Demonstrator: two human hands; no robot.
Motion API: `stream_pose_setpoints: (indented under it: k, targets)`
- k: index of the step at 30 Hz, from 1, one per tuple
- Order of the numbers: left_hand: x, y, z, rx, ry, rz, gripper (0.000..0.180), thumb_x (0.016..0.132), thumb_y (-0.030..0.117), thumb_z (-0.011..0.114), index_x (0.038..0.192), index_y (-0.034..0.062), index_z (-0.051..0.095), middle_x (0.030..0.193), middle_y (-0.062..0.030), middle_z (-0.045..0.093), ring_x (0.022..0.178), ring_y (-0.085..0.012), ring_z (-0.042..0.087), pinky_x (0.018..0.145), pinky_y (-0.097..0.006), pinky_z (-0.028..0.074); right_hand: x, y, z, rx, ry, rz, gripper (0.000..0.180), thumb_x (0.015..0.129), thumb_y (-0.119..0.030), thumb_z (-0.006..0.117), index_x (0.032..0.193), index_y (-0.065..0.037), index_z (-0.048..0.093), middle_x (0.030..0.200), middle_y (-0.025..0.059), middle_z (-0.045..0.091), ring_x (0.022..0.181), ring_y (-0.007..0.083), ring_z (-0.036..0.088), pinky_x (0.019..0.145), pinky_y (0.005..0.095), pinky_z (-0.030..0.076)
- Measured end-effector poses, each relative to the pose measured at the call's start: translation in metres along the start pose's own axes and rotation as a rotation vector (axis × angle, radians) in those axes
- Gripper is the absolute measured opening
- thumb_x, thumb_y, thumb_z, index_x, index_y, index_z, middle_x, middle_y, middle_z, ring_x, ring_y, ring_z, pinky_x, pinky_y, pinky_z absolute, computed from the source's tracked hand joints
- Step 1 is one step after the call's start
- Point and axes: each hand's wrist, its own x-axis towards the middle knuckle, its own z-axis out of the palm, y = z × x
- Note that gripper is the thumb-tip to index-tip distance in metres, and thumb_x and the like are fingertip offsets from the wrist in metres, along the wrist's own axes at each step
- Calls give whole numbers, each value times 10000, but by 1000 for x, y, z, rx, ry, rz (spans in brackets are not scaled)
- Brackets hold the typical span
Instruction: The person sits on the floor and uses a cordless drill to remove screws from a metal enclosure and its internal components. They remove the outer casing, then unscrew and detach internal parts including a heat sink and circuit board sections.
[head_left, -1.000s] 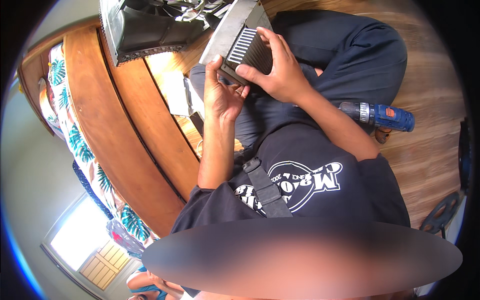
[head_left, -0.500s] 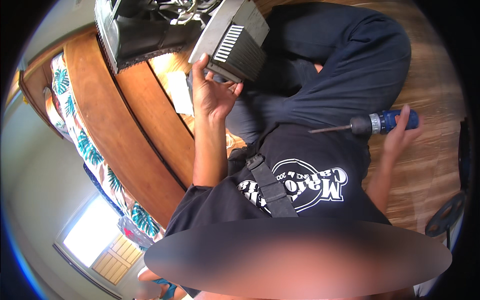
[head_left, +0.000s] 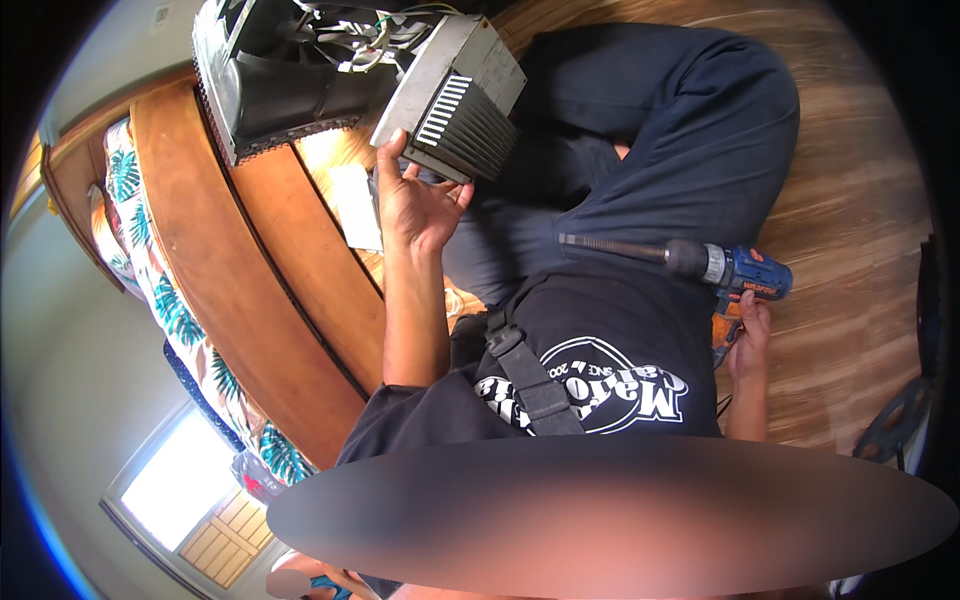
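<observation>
Left grip (head_left: pixel 422 212) on finned metal box (head_left: pixel 468 128), right grip (head_left: pixel 750 340) around blue drill (head_left: pixel 745 272)

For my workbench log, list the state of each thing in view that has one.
Blue drill: held by the right hand, off the floor
Long bit: fitted in the drill, pointing to the person's left
Grey finned unit: tilted, its near edge held by the left hand
Dark housing: open, wires exposed
Strap buckle: looks fastened
Window: bright; open or shut, cannot tell

White lettering (head_left: pixel 658 403) stands upside down on the black shirt (head_left: pixel 610 345), and small orange lettering (head_left: pixel 760 287) on the blue drill (head_left: pixel 738 268).
</observation>
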Motion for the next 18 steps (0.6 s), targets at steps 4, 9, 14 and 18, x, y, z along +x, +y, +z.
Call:
stream_pose_setpoints:
  k: [4, 9, 14, 18]
  targets:
    - [-1, -1, -4, -39, 73, -18, 964, 859, 735, 811, 1503, 82, 516, 1400, -173, 654, 1296, -358, 609, 1033, -447, 472, 1, 7, -7, -16, 4, 88, 544, 1085, -334, 814, 1473, -23, 594, 1364, 73, 688, 1203, 142, 669, 1046, 320, 546]
    - [-2, -3, -1, -66, 79, 4, 863, 886, 725, 786, 1475, 121, 604, 1370, -149, 694, 1305, -319, 605, 1101, -428, 402, -10, -33, 19, -175, -111, 63, 444, 1074, -243, 811, 1416, -18, 642, 1191, 87, 746, 1074, 169, 729, 902, 343, 627]
    - [-5, -3, -1, -68, 69, 29, 877, 878, 713, 821, 1495, 131, 599, 1398, -131, 667, 1320, -319, 585, 1116, -426, 393, -3, -71, 42, -222, -200, 338, 450, 998, -216, 883, 1349, -9, 692, 1058, 163, 800, 876, 199, 764, 799, 329, 639]
    - [-4, -5, -2, -42, 67, 42, 909, 878, 727, 821, 1521, 135, 573, 1400, -141, 663, 1321, -324, 584, 1123, -430, 393, 7, -77, 48, -283, -163, 424, 411, 972, -233, 914, 1274, -16, 741, 1015, 140, 805, 822, 181, 750, 753, 312, 624]
